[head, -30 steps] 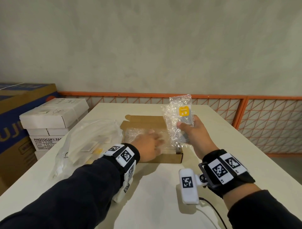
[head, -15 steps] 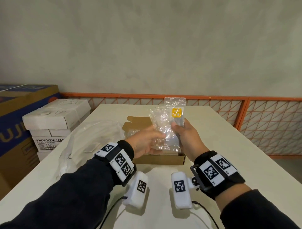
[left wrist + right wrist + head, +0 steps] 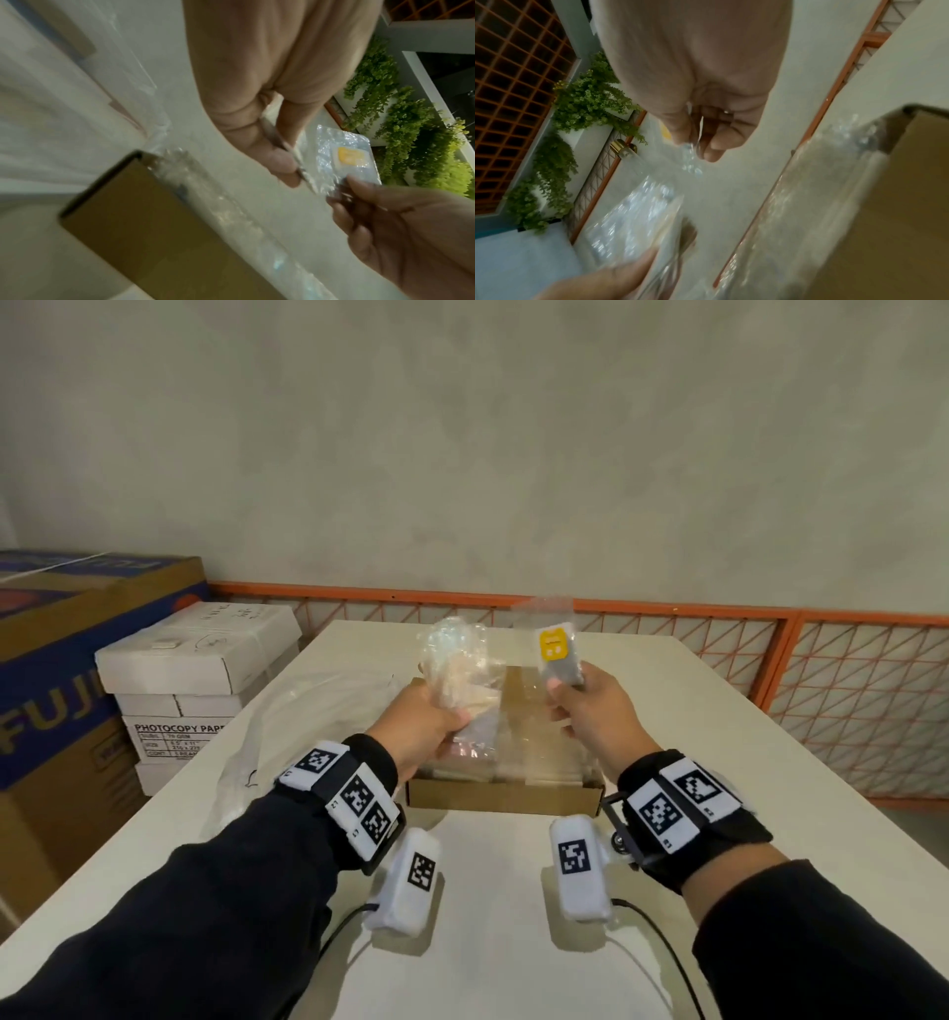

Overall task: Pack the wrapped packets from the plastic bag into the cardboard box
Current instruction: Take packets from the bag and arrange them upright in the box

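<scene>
We are holding 2 wrapped packets above the cardboard box (image 3: 500, 796) on the counter (image 3: 488, 942). Left hand (image 3: 429, 721) is closing its grip around a clear packet (image 3: 454, 660); right hand (image 3: 590, 711) is pinching the yellow-label packet (image 3: 557, 649) by its lower edge, label upright (probably so we can check it). Both are hovering over the box, likely for dropping in beside the packets already inside. Plastic bag (image 3: 308, 711) is lying left of the box, within reach.

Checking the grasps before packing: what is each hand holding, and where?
Left hand grips a clear packet by its lower end; right hand pinches the yellow-labelled packet at its bottom.
</scene>
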The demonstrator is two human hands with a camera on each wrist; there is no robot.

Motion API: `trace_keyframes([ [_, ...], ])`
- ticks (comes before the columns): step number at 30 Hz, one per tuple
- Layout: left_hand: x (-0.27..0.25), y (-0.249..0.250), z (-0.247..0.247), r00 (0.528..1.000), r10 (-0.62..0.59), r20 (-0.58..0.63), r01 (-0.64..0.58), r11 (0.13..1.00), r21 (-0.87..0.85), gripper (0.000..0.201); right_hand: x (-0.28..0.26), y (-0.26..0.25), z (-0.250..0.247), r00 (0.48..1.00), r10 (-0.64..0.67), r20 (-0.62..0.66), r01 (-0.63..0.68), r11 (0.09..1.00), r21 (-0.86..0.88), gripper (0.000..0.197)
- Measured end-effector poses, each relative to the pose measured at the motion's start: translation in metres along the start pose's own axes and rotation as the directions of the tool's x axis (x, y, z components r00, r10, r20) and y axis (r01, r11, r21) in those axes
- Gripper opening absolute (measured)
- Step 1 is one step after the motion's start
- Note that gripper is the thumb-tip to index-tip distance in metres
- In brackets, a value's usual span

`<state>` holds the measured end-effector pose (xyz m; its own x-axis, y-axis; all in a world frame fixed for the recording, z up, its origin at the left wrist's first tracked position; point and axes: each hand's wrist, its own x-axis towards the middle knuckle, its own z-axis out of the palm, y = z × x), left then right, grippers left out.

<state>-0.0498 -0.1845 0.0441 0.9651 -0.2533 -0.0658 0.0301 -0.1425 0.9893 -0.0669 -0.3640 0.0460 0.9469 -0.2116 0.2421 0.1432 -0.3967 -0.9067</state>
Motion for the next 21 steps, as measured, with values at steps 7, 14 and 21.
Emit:
trace_keyframes([
  [7, 0.008, 0.001, -0.028, 0.944, 0.047, -0.326, -0.08, 0.993, -0.088, 0.032, 0.003, -0.005, -0.007, 0.95, 0.05, 0.309, 0.201, 0.658, -0.725, 0.038],
  [14, 0.007, 0.006, -0.027, 0.932, 0.077, -0.354, -0.136, 0.98, -0.144, 0.037, 0.0, -0.002, 0.012, 0.916, 0.129, 0.38, 0.28, 0.473, -0.835, 0.018],
  [21, 0.006, 0.005, -0.025, 0.949, 0.068, -0.309, -0.122, 0.979, -0.16, 0.035, -0.007, 0.003, 0.012, 0.894, 0.097, 0.437, 0.319, 0.546, -0.774, 0.064],
])
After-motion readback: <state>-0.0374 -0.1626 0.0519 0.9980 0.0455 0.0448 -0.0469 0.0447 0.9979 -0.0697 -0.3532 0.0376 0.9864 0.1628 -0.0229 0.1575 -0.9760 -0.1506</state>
